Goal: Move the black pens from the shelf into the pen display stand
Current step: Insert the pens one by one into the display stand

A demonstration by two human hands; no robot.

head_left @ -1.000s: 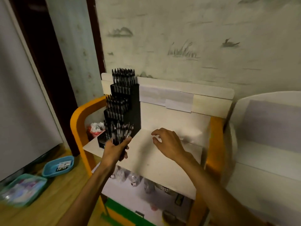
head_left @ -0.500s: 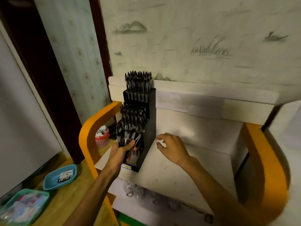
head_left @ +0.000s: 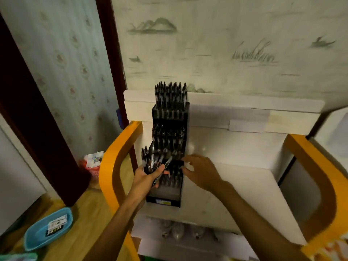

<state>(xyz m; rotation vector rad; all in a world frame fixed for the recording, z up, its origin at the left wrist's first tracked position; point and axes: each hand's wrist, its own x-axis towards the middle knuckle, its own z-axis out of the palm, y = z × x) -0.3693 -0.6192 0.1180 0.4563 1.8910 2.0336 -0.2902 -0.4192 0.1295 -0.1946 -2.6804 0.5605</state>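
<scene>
Left hand (head_left: 146,177) grips pen bunch (head_left: 153,162); one stand (head_left: 169,147).

Left hand (head_left: 146,178) grips black pens (head_left: 153,162) beside the pen display stand (head_left: 169,117).

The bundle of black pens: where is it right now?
In the head view, the bundle of black pens is gripped in the left hand, at the lower left front of the pen display stand.
</scene>
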